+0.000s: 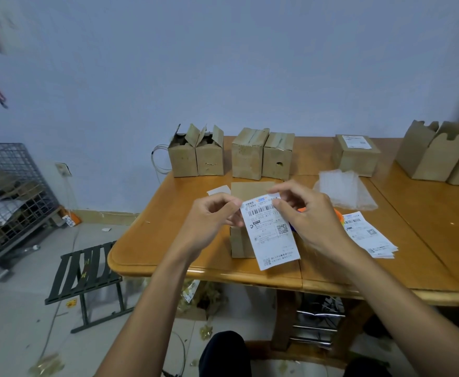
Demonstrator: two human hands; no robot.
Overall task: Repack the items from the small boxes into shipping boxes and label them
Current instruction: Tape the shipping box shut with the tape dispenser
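- Pinching the rectangular paper label (273, 238) by its top corners, left grip (212, 217) and right grip (305, 213) hold it over a brown cardboard box (239, 244).
- Box stands on the smooth, rounded wooden counter (165, 229).

I'm viewing through one wide-angle camera worn on the head. It's looking forward and down across the table (146, 235), facing the wall (250, 63) behind. It's sitting close: the left hand (212, 221) and right hand (307, 216) are pinching a label (273, 240) at centre frame, both reaching in from the bottom edge. Floor (19, 308) is showing lower left.
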